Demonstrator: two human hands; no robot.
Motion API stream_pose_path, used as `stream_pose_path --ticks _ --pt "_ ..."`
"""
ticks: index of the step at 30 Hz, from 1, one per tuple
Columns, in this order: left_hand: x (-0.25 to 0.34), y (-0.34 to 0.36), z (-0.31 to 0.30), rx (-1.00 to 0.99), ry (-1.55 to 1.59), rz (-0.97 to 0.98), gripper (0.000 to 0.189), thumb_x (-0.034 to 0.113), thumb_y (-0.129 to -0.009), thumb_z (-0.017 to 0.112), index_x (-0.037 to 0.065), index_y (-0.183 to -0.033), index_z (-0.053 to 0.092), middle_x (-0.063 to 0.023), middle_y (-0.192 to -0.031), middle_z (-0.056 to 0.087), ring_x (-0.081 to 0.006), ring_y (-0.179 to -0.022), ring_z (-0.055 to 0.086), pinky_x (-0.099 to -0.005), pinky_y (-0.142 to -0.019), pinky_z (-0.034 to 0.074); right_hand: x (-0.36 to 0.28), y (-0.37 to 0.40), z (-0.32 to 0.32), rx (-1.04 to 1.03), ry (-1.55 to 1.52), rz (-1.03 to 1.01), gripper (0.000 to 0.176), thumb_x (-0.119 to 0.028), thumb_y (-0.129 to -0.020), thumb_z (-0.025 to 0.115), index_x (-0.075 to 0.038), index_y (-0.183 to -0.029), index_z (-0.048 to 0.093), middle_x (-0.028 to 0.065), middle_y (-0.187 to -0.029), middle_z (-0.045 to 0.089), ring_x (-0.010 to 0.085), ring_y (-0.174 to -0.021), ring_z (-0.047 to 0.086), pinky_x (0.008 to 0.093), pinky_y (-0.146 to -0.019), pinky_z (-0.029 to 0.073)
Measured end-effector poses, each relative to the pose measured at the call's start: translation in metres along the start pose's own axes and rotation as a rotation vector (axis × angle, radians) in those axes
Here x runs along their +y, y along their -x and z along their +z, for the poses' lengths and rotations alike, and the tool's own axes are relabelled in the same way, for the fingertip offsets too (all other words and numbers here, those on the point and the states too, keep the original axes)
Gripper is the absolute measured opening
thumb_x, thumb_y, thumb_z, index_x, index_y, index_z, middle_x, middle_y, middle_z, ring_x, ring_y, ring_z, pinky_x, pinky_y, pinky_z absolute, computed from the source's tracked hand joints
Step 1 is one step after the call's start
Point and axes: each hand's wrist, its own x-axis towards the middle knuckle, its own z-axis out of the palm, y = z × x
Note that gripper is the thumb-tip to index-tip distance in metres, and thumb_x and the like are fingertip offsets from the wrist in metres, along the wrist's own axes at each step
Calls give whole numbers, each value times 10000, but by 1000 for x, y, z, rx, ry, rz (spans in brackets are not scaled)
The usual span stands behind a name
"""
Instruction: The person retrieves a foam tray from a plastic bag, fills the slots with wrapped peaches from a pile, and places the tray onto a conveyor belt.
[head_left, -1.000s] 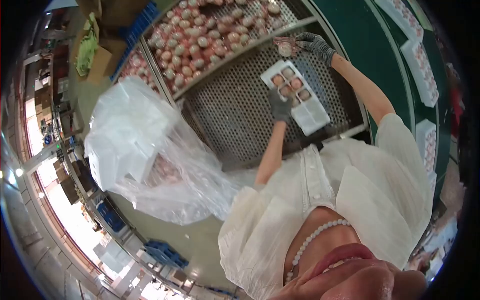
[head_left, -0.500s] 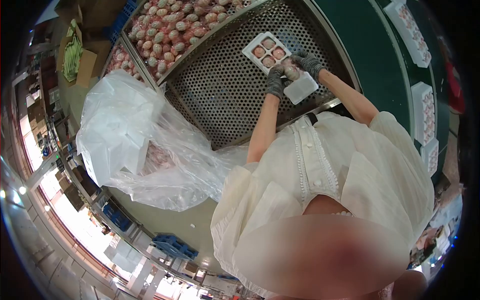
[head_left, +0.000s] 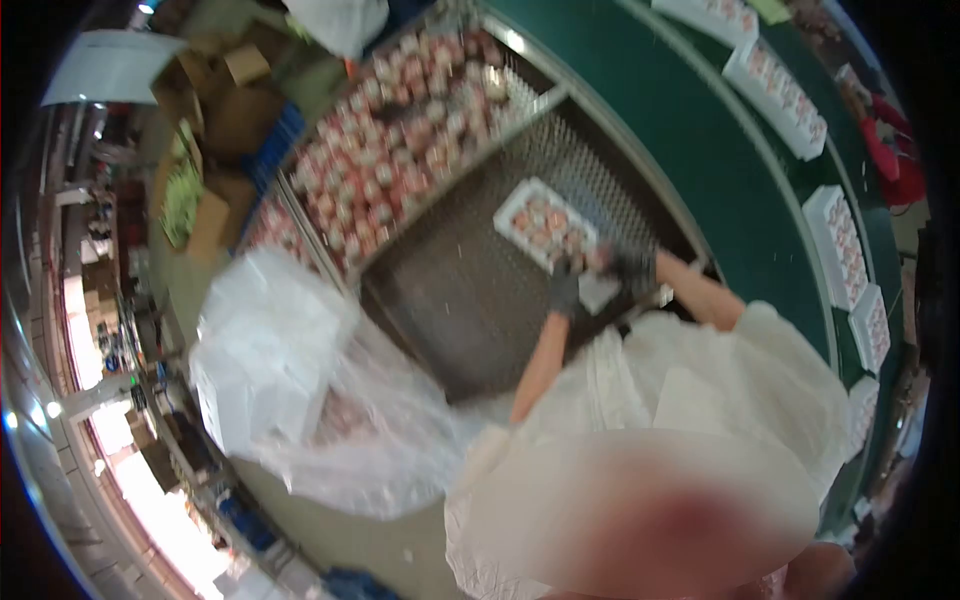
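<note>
A white foam tray (head_left: 515,205) lies on the perforated metal bench, most of its cups holding round, egg-like pieces wrapped in reddish plastic. My left hand (head_left: 565,290), in a grey glove, touches the tray's near edge; blur hides how its fingers are set. Beside it, my right hand (head_left: 632,268), also gloved, closes around a wrapped egg (head_left: 601,257) above the tray's right part. The bare white end of the tray shows between the two hands.
Loose wrapped eggs (head_left: 365,170) fill a bin behind the metal bench (head_left: 450,310). Clear plastic sheeting (head_left: 390,420) covers stacked white foam trays (head_left: 260,350) at left. A green conveyor (head_left: 700,130) runs along the right, with filled trays (head_left: 840,250) beyond it. Cardboard boxes (head_left: 215,215) stand at far left.
The view has shifted, so the bench and tray sit lower in the picture. More of the tray's cups hold wrapped eggs. Both hands stay over its near right part.
</note>
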Motion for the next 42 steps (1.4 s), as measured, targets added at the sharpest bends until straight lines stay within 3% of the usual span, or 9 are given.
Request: stream_pose_path --ticks 1,3,7,12,17,19,23,32,42 --pt "4 1 -1 -65 96 -18 577 380 -742 534 9 -1150 365 -99 -1109 427 -216 -1008 402 -304 -833 339 -102 19 62 149 -551 517 144 -222 -730 561 -134 -833 511 -38 -740 491 92 -663 454 269 -637 409" --pt "-19 -14 -9 -122 137 39 499 335 -753 529 15 -1112 394 -82 -1060 454 -198 -935 452 -301 -766 385 25 -18 -9 70 -407 219 169 -292 -771 513 -127 -808 520 -43 -737 477 52 -640 442 191 -553 376" --pt "-22 -30 -6 -183 693 -264 239 215 -771 500 23 -913 500 -71 -839 520 -141 -720 504 -285 -626 421 32 -42 -15 640 628 87 590 -329 -584 696 -35 -1014 419 86 -823 534 178 -764 522 286 -647 445" --pt "-22 -43 18 237 467 -400 59 74 -725 534 41 -766 507 -62 -572 503 -135 -436 470 -243 -376 367 18 -37 -12 624 905 -213 573 -299 -507 706 -38 -965 482 153 -906 492 312 -824 486 362 -726 401" --pt "-52 -48 14 239 -211 -154 97 121 -723 526 30 -746 500 -115 -613 514 -210 -528 507 -342 -466 394 12 -28 0 561 1370 -320 422 -263 -571 646 -67 -911 492 160 -853 463 324 -717 477 385 -628 394" --pt "-30 -26 20 297 -671 209 121 141 -722 504 28 -763 492 -152 -672 530 -275 -617 521 -379 -555 396 -1 -25 13 398 1582 -306 371 -243 -571 640 -73 -870 501 156 -805 469 312 -698 482 388 -605 389" --pt "-33 -30 15 194 -887 123 151 136 -705 480 41 -816 516 -161 -755 540 -309 -723 522 -386 -655 404 5 -35 13 408 1242 29 190 -211 -605 595 -60 -717 565 151 -703 519 302 -668 513 385 -556 400" --pt "-68 -27 12 84 -886 254 264 179 -731 413 73 -951 513 -207 -839 524 -348 -794 490 -420 -708 389 26 -47 22 448 1730 -246 198 -155 -704 471 -3 -816 533 152 -645 540 239 -633 556 322 -542 446" --pt "-49 -16 9 0 -691 192 272 188 -766 381 37 -961 497 -202 -870 533 -347 -853 481 -412 -717 385 23 -55 27 325 1500 -13 228 -174 -757 404 -27 -888 518 121 -773 517 196 -729 517 273 -629 413"
